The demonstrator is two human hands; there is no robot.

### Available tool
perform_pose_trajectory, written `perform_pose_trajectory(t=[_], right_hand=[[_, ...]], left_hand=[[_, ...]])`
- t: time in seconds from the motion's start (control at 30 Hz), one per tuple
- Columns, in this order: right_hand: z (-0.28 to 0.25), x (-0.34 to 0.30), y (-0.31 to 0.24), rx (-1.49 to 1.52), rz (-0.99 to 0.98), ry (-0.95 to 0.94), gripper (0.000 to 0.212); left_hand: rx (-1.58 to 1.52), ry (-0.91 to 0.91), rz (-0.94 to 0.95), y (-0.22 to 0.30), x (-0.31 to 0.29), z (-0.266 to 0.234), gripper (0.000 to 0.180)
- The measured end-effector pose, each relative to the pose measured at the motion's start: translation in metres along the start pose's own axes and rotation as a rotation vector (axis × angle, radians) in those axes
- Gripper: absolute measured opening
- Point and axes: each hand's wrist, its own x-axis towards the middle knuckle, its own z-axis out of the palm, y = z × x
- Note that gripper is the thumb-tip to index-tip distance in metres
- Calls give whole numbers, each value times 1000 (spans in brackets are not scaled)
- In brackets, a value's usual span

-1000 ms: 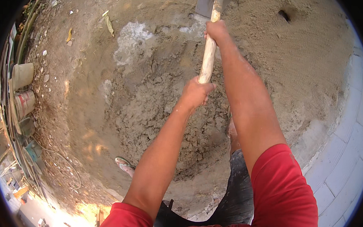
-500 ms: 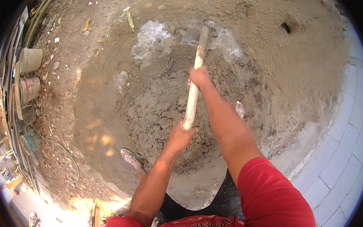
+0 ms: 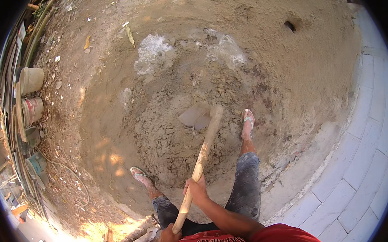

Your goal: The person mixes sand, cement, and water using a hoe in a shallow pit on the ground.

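Note:
A hoe with a long, pale wooden handle [image 3: 204,150] slants from my body up to its broad metal blade [image 3: 197,116], which is over the grey-brown mortar mix [image 3: 158,123]. My right hand [image 3: 196,189] is wrapped round the lower half of the handle. Close against my red shirt, my left hand [image 3: 169,236] grips the handle's butt end. The mix is lumpy and lies between and ahead of my sandalled feet. Two whitish powder patches lie at its far side, one on the left [image 3: 153,53] and one on the right [image 3: 227,51].
Pale paving slabs [image 3: 354,160] curve along the right. Buckets [image 3: 31,81] and long boards [image 3: 17,107] line the left edge, with a thin hose [image 3: 75,171] on the ground nearby. A small dark hole [image 3: 290,26] shows in the sand at the far right.
Both hands have drawn the hoe back toward my body. Its blade has come from between the powder patches to the middle of the mix. My right leg now shows more fully.

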Motion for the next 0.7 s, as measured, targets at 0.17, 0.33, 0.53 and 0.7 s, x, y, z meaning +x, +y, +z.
perform_pose_trajectory(t=[0.17, 0.33, 0.53, 0.7], right_hand=[[-10, 216, -248, 98, -304, -19, 30], [-49, 359, -472, -196, -512, 185, 41], [-86, 385, -433, -529, -548, 353, 29], [-128, 337, -293, -649, -317, 587, 50]], left_hand=[[118, 265, 279, 202, 255, -22, 33], [111, 342, 324, 444, 399, -30, 30], [31, 161, 242, 396, 393, 31, 29], [123, 57, 162, 289, 320, 58, 30]])
